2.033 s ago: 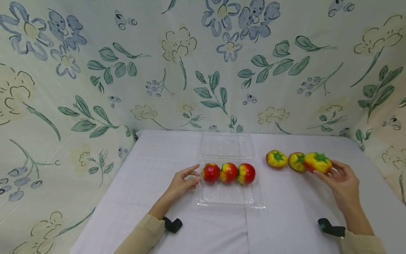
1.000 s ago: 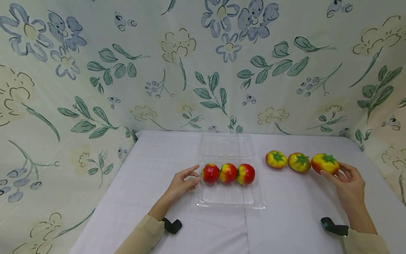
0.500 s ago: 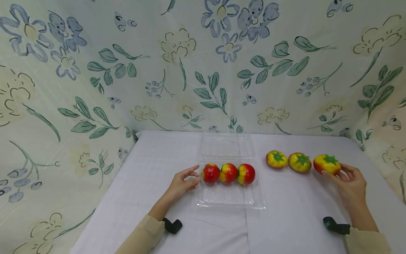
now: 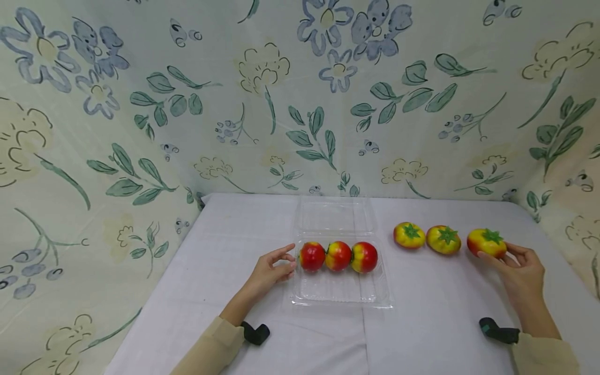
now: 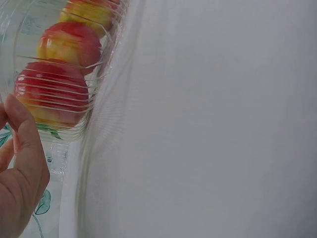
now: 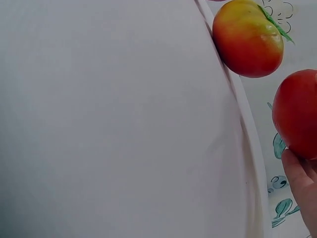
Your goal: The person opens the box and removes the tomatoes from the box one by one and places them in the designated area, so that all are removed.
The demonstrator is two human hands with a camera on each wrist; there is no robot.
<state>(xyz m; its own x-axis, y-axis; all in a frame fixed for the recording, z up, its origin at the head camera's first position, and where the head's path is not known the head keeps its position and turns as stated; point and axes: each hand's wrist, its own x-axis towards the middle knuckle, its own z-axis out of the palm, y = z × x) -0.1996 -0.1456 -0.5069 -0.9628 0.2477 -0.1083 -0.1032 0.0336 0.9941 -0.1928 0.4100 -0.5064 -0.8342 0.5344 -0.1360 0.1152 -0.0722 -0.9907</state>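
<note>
My right hand (image 4: 522, 271) holds a red-and-yellow toy tomato (image 4: 486, 242) at the right end of a row, thumb in front and fingers at its right side. Its green star-shaped top faces up. To its left lie two more toy tomatoes, one in the middle (image 4: 443, 240) and one at the left end (image 4: 409, 235). My left hand (image 4: 267, 271) pinches the left edge of a clear plastic container (image 4: 342, 298). Inside it, three similar toy tomatoes (image 4: 338, 255) lie on their sides in a row. In the left wrist view, the fingertips (image 5: 16, 106) meet the container's rim.
The container's clear lid (image 4: 335, 214) lies folded back behind it. A white cloth (image 4: 225, 224) covers the table, with a floral curtain (image 4: 300, 104) at the back and sides. A black wrist mount (image 4: 498, 332) sits by each sleeve.
My right hand has moved right with its tomato, away from the middle one, which it partly covered before; a gap now separates them. The left hand and container have stayed in place.
</note>
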